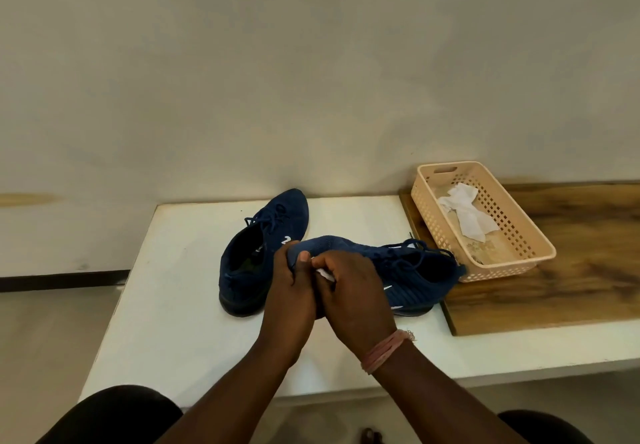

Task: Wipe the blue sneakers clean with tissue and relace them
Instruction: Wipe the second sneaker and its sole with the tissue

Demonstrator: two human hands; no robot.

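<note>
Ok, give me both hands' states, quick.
Left hand: closed on the sneaker toe.
Right hand: closed on a tissue against the sneaker.

On the tabletop point(166, 305) one sneaker point(263, 253) lies left; the other sneaker point(408, 270) lies right of it. Further right, a basket point(519, 236) on a board point(571, 288) holds tissue point(465, 213).

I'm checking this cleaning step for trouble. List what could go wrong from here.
1. Only a small bit of tissue shows under the right hand; a piece that small may shred against the held sneaker.
2. That sneaker's heel reaches the basket; a hard wipe could nudge it.
3. The left hand has only a toe-end grip, so the shoe may twist.
4. Loose laces could snag.
</note>
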